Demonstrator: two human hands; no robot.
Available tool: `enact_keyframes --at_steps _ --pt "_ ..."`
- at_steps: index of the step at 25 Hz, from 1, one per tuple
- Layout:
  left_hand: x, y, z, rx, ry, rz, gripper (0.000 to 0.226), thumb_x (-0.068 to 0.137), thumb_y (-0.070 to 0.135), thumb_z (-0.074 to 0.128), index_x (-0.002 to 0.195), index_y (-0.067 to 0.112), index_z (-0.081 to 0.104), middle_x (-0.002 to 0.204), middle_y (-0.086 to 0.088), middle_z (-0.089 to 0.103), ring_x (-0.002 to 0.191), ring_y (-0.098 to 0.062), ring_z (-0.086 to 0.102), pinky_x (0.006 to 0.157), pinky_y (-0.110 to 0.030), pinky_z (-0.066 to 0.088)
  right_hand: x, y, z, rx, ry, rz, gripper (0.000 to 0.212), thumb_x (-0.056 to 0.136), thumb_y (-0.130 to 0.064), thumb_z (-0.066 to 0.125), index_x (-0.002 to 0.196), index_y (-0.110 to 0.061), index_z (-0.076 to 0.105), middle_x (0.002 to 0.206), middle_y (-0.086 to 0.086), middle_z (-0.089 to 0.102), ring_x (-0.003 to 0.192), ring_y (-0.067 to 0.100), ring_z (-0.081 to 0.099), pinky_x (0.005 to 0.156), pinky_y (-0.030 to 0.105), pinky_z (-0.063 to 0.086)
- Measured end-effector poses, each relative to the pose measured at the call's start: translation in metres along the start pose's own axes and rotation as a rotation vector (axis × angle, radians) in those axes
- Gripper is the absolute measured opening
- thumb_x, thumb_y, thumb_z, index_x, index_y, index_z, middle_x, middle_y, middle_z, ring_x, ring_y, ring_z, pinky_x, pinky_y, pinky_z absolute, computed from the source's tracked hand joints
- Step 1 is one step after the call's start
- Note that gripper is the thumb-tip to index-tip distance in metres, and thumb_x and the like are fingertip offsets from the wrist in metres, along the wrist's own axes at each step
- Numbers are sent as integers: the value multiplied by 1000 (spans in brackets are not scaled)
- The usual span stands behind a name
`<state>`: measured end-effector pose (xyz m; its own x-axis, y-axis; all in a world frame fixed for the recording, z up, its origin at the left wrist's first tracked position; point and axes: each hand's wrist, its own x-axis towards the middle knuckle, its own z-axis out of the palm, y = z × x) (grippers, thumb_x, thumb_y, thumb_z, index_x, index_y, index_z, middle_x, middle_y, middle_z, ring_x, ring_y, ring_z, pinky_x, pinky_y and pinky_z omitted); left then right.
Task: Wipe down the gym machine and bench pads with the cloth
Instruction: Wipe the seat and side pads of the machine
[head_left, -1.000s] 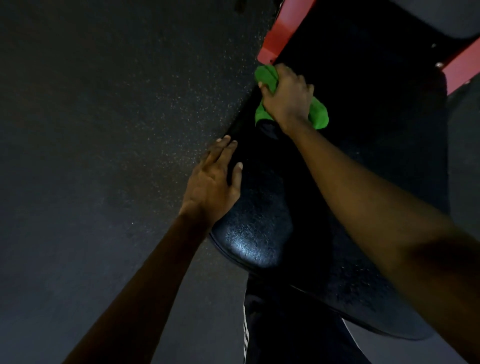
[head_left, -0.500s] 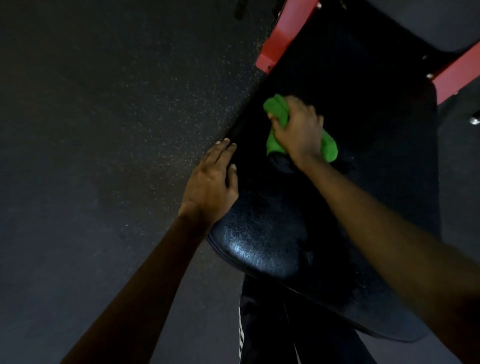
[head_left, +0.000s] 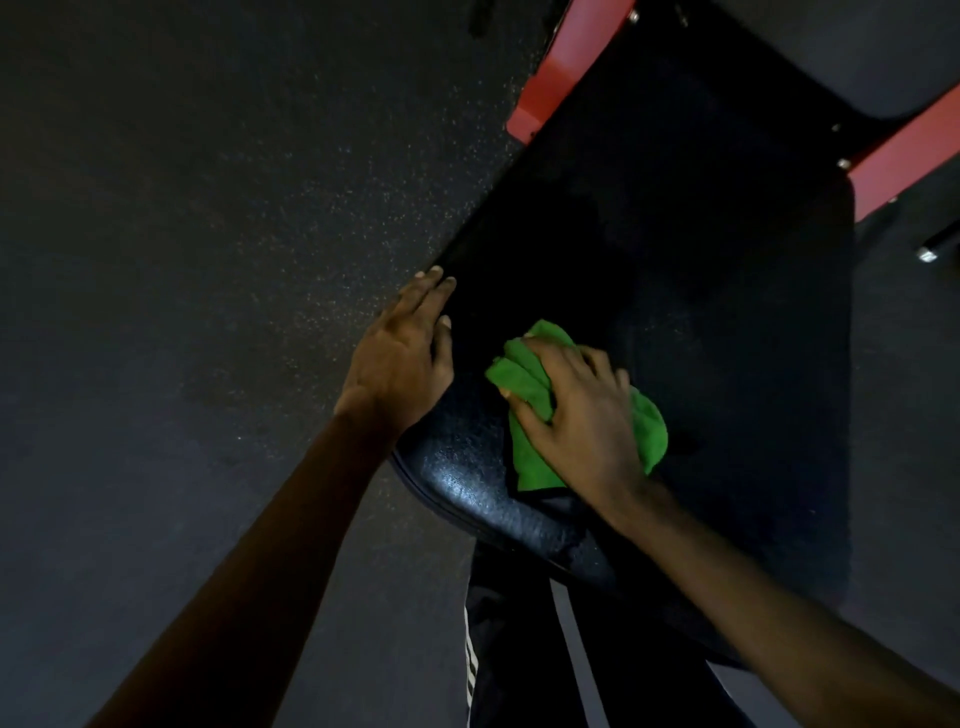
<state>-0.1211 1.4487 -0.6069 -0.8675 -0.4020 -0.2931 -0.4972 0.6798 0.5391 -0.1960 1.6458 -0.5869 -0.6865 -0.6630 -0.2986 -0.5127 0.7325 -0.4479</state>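
1. Pressing a bunched green cloth (head_left: 530, 457) onto the bench pad (head_left: 675, 234), the right hand (head_left: 576, 421) grips it with its fingers curled over the top and the thumb tucked into a fold. The cloth sits directly under the palm and pokes out on both sides of it.
2. Just left of that hand, the left hand (head_left: 400, 358) lies flat on the pad's edge with straight fingers. It holds nothing and seems to brace the person.
3. To do this well, I would say the palm's weight should stay even and the strokes should overlap. They should also run out to the rounded edge under the left hand. Turning the cloth to a fresh face now and then would help too.
4. The cloth looks soft and plush, crumpled into thick folds, so it should mould easily to the curves.
5. The pad under both hands is black with a pebbled, vinyl-like skin. It shines where light catches it back toward the wrists, at a rounded corner with a seam below.
6. Beyond the fingertips, the pad runs long and flat up to a red frame (head_left: 561, 73), which looks like painted square tube with small bolts.
7. Left of the left hand lies dark speckled floor (head_left: 208, 208), probably rubber. Below the wrists are dark trousers (head_left: 519, 649) with white stripes.
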Motion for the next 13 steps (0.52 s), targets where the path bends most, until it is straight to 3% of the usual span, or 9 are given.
enact_keyframes --at_steps 5,7,9,13 --pt "-18 5 -6 28 21 -43 45 102 18 43 145 4 47 154 -15 43 143 -29 39 117 -44 35 83 10 12 -30 74 70 46 91 -48 58 131 -26 56 129 -4 63 109 27 56 86 40 37" --pt "-34 7 -6 50 12 -70 49 104 23 39 150 6 41 158 -14 35 148 -29 31 120 -44 28 108 7 16 1 84 145 45 92 -49 56 130 -24 56 129 -3 63 112 28 57 89 42 38" --pt "-48 11 -3 51 21 -94 53 104 26 34 154 8 35 162 -12 29 151 -27 22 123 -44 19 93 -3 14 11 71 134 46 92 -49 57 130 -24 56 131 -2 62 113 28 56 90 43 38" --pt "-49 16 2 19 109 -117 53 100 22 39 151 5 40 159 -13 34 149 -29 28 123 -45 22 -4 -11 -4 2 -17 -102 51 90 -48 61 135 -28 52 135 -7 59 117 23 51 90 40 38"
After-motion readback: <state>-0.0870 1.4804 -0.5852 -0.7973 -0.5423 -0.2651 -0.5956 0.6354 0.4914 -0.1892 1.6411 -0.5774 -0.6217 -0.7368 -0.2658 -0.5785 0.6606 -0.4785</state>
